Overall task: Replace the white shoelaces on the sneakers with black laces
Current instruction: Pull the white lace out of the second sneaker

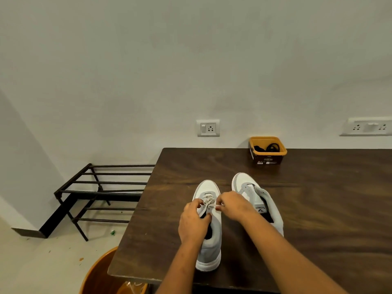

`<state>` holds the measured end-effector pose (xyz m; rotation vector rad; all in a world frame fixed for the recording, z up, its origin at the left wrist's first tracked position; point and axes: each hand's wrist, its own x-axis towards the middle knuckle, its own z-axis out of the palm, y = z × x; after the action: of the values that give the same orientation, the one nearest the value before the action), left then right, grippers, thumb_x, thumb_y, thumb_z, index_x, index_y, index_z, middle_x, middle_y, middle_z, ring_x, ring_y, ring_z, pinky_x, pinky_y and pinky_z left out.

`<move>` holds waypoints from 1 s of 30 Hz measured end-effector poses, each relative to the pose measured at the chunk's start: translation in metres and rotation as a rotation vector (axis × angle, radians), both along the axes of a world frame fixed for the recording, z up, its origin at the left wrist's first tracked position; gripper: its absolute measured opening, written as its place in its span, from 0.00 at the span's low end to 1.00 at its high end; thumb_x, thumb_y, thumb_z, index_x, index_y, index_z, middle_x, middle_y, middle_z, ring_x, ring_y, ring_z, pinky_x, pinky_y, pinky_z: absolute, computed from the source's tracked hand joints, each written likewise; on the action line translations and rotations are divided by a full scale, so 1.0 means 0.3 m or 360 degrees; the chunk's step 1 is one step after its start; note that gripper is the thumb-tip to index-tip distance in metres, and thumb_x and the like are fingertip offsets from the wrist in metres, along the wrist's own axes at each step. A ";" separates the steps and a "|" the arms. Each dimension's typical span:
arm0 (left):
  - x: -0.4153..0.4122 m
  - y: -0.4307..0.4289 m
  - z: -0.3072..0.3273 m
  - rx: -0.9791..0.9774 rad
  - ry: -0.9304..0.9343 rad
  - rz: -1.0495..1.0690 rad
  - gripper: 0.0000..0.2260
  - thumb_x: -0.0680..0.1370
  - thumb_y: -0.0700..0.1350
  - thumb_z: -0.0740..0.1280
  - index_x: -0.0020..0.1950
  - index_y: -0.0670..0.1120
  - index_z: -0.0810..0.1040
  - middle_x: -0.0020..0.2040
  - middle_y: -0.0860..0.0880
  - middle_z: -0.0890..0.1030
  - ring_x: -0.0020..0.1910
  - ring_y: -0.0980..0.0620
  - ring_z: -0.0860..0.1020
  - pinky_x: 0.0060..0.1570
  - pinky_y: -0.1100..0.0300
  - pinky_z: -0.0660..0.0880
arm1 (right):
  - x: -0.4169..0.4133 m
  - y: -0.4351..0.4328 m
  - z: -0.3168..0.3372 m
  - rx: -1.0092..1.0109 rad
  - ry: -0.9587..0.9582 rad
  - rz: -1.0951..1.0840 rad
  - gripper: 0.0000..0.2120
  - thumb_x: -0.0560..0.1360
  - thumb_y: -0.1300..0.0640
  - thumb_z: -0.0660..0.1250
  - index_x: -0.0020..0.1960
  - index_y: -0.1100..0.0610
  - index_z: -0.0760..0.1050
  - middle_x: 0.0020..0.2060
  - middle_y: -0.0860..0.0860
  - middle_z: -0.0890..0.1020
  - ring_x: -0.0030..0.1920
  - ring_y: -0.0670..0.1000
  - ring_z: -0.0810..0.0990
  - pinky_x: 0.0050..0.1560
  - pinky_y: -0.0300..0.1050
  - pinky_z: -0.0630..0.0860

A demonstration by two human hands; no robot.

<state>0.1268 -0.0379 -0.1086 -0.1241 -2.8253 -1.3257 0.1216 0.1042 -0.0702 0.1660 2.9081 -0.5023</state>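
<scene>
The left sneaker [209, 251] on the table [318, 198] is gripped by curled fingers of the left hand [194, 223], its white lace [209, 202] is pinched by the right hand [235, 205], and black laces [270, 147] are contained in a yellow tub [283, 152].

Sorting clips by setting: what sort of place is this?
Probably a room in a home: a black shoe rack stands by the plain wall beside a dark wooden table, with wall sockets just above it.

Left sneaker [213, 245]: grey-white, upright, white lace [209, 201] partly threaded.
Right sneaker [241, 181]: just beside, laceless.
Black laces [268, 147]: bundled, well behind.
</scene>
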 end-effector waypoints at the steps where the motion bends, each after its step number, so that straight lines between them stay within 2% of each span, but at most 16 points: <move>1: -0.001 0.001 -0.001 -0.0006 0.0006 0.0005 0.15 0.74 0.50 0.70 0.59 0.55 0.74 0.58 0.54 0.75 0.54 0.53 0.76 0.47 0.61 0.73 | 0.003 -0.002 -0.005 -0.0028 0.0013 -0.0007 0.08 0.78 0.52 0.64 0.52 0.52 0.80 0.51 0.54 0.82 0.51 0.54 0.80 0.49 0.45 0.73; 7: -0.007 0.007 -0.003 -0.0085 0.0018 -0.0025 0.17 0.75 0.49 0.69 0.64 0.55 0.73 0.58 0.53 0.76 0.56 0.52 0.76 0.47 0.62 0.72 | -0.026 0.001 0.047 -0.0196 0.0027 0.0016 0.10 0.78 0.55 0.62 0.40 0.45 0.77 0.41 0.48 0.81 0.45 0.51 0.80 0.47 0.46 0.76; 11: -0.015 0.009 -0.025 -0.0003 0.0027 -0.0061 0.15 0.75 0.48 0.69 0.61 0.55 0.74 0.56 0.55 0.76 0.55 0.53 0.76 0.48 0.62 0.73 | -0.032 -0.014 0.025 -0.0303 0.0105 -0.0047 0.11 0.78 0.58 0.61 0.40 0.49 0.78 0.45 0.51 0.83 0.46 0.52 0.80 0.45 0.44 0.75; 13: -0.030 0.005 -0.042 0.0284 -0.0021 -0.0041 0.09 0.75 0.47 0.69 0.55 0.53 0.78 0.52 0.56 0.79 0.52 0.53 0.78 0.46 0.64 0.74 | -0.032 0.002 0.009 -0.0287 0.0147 -0.0116 0.10 0.78 0.60 0.61 0.47 0.52 0.81 0.49 0.50 0.83 0.50 0.52 0.80 0.47 0.42 0.73; 15: -0.039 -0.001 -0.035 0.0550 -0.0096 0.0045 0.03 0.76 0.45 0.69 0.48 0.50 0.81 0.47 0.53 0.81 0.49 0.52 0.79 0.44 0.64 0.75 | -0.035 0.025 0.000 -0.0284 0.0209 -0.0202 0.11 0.77 0.63 0.62 0.48 0.52 0.82 0.50 0.49 0.83 0.52 0.51 0.80 0.52 0.44 0.76; 17: -0.048 -0.001 -0.012 0.0797 -0.0211 0.0076 0.04 0.77 0.42 0.67 0.43 0.46 0.80 0.42 0.50 0.82 0.45 0.50 0.80 0.43 0.61 0.76 | -0.034 0.037 -0.003 -0.0279 0.0245 -0.0214 0.12 0.76 0.65 0.63 0.47 0.52 0.82 0.51 0.49 0.82 0.52 0.51 0.81 0.56 0.47 0.77; 19: -0.063 0.006 0.041 0.1224 -0.0415 0.0077 0.06 0.79 0.39 0.63 0.44 0.42 0.77 0.39 0.47 0.81 0.42 0.48 0.79 0.39 0.60 0.76 | -0.029 0.037 -0.005 -0.0340 0.0279 -0.0136 0.14 0.75 0.68 0.62 0.49 0.53 0.82 0.54 0.50 0.80 0.54 0.51 0.79 0.56 0.43 0.75; 21: -0.088 0.001 0.118 0.1658 -0.0610 0.0180 0.06 0.81 0.37 0.59 0.46 0.43 0.74 0.40 0.46 0.80 0.38 0.49 0.78 0.33 0.59 0.74 | -0.028 0.033 -0.009 -0.0423 0.0309 -0.0080 0.17 0.74 0.70 0.61 0.52 0.53 0.81 0.57 0.50 0.78 0.58 0.51 0.76 0.58 0.40 0.73; 24: -0.152 -0.043 0.188 0.1967 -0.0609 0.0403 0.10 0.81 0.36 0.56 0.43 0.45 0.73 0.41 0.46 0.79 0.38 0.49 0.76 0.37 0.57 0.70 | -0.034 0.018 -0.014 -0.0350 0.0248 -0.0046 0.13 0.75 0.63 0.66 0.52 0.47 0.81 0.58 0.47 0.78 0.62 0.51 0.74 0.63 0.54 0.72; 26: -0.190 -0.088 0.212 0.1873 -0.0495 0.0541 0.10 0.82 0.37 0.56 0.44 0.46 0.73 0.45 0.45 0.80 0.40 0.49 0.77 0.40 0.58 0.71 | -0.029 0.008 -0.010 -0.0272 0.0184 -0.0028 0.08 0.76 0.56 0.67 0.52 0.46 0.82 0.57 0.46 0.79 0.62 0.51 0.74 0.63 0.55 0.70; 27: -0.203 -0.113 0.215 0.1700 -0.0435 0.0575 0.09 0.81 0.37 0.57 0.45 0.46 0.74 0.49 0.44 0.79 0.44 0.48 0.77 0.45 0.57 0.73 | -0.025 0.001 -0.010 -0.0223 0.0190 -0.0011 0.08 0.77 0.54 0.66 0.52 0.46 0.82 0.57 0.45 0.79 0.61 0.50 0.74 0.63 0.53 0.70; 28: -0.214 -0.134 0.209 0.1459 -0.0406 0.0547 0.07 0.81 0.38 0.59 0.48 0.46 0.75 0.52 0.43 0.78 0.48 0.47 0.77 0.50 0.55 0.74 | -0.020 -0.007 -0.012 -0.0176 0.0225 0.0006 0.08 0.77 0.53 0.66 0.52 0.46 0.82 0.56 0.46 0.80 0.60 0.50 0.74 0.62 0.51 0.70; 30: -0.207 -0.151 0.181 0.0901 -0.0473 0.0287 0.06 0.78 0.38 0.64 0.52 0.48 0.76 0.54 0.46 0.77 0.54 0.47 0.74 0.57 0.53 0.71 | -0.009 -0.026 -0.010 -0.0091 0.0337 0.0011 0.08 0.76 0.50 0.66 0.52 0.46 0.82 0.54 0.47 0.82 0.58 0.50 0.75 0.58 0.49 0.71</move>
<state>0.0648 -0.0832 -0.0544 0.3529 -2.4487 -2.1708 0.1188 0.0963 -0.0732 0.0998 3.0934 -0.6371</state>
